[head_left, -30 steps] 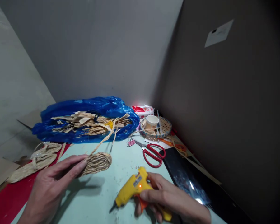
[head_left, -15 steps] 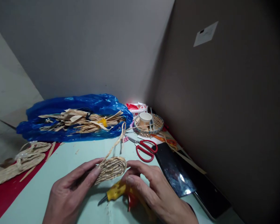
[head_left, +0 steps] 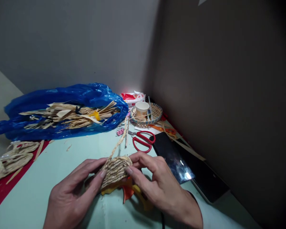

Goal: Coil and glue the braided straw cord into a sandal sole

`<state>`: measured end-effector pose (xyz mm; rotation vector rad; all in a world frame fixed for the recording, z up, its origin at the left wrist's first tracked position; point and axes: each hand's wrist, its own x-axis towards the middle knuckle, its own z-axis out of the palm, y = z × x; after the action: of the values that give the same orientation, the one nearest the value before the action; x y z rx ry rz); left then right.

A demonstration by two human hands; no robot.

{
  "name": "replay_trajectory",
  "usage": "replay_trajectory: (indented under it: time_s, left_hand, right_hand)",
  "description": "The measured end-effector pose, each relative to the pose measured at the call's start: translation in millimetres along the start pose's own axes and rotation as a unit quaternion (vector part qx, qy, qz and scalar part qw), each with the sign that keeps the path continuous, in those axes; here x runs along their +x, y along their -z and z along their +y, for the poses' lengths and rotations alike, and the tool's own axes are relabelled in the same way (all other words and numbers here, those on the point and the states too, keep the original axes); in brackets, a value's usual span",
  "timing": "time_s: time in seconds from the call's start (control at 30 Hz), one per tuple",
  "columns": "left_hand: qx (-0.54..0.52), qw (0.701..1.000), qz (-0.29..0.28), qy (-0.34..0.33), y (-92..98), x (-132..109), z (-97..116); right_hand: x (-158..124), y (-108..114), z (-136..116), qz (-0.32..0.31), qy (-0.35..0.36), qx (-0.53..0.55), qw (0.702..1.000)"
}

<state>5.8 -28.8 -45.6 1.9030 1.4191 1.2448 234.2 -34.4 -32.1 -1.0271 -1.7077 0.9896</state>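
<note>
Between both hands is a small woven straw sole (head_left: 116, 171), made of coiled braid rows. My left hand (head_left: 73, 190) pinches its left end, thumb on top. My right hand (head_left: 154, 184) grips the right end with thumb and fingers. A loose straw braid (head_left: 119, 143) runs from the sole's left side up and away across the table. Under the sole, partly hidden, lies a yellow glue gun (head_left: 109, 188) with an orange trigger (head_left: 127, 193). Red-handled scissors (head_left: 143, 141) rest just beyond my right hand.
A blue plastic bag (head_left: 62, 92) with straw strips (head_left: 85, 116) lies at the back left. Behind the scissors stand a shallow basket (head_left: 158, 113) and a paper cup (head_left: 142, 109). Dark flat devices (head_left: 173, 159) lie at right, woven straw sandals (head_left: 11, 160) at left.
My right hand has closed on the right end of the sole, where it was only beside it. The sole now covers more of the glue gun, and the view has shifted.
</note>
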Motion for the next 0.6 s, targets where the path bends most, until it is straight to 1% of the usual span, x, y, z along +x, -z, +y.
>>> replay_trajectory:
  time_s: [0.13, 0.27, 0.33, 0.37, 0.4, 0.43, 0.47, 0.57, 0.6]
  left_hand:
    - [-0.004, 1.0, -0.01, 0.005, -5.6, -6, 1]
    - [-0.001, 0.999, 0.018, 0.034, -10.6, -10, 1]
    - [0.019, 1.0, -0.007, -0.002, -9.0, -11, -4]
    - [0.031, 0.999, -0.029, -0.033, -7.7, -11, -7]
    - [0.042, 0.993, -0.069, -0.081, -6.6, -11, -10]
    - [0.049, 0.992, -0.082, -0.085, -6.1, -12, -11]
    - [0.048, 0.995, -0.047, -0.068, -6.3, -13, -12]
    - [0.045, 0.998, -0.015, -0.05, -10.3, -17, -8]
    - [0.046, 0.997, -0.015, -0.054, -11.8, -18, -6]
  right_hand:
    - [0, -3, 2, -0.006, -0.01, -0.008, 1.0]
    - [0, -4, 2, -0.01, -0.022, -0.017, 1.0]
    - [0, -4, 1, -0.014, -0.03, -0.015, 0.999]
    - [-1, -4, 1, -0.015, -0.032, -0.016, 0.999]
    - [-1, -4, 0, -0.015, -0.034, -0.018, 0.999]
    - [0, -4, 0, -0.014, -0.034, -0.022, 0.999]
    - [0, -4, 0, -0.013, -0.035, -0.026, 0.999]
    - [-1, -3, 0, -0.017, -0.033, -0.031, 0.999]
    - [-2, -3, 0, -0.019, -0.032, -0.029, 0.999]
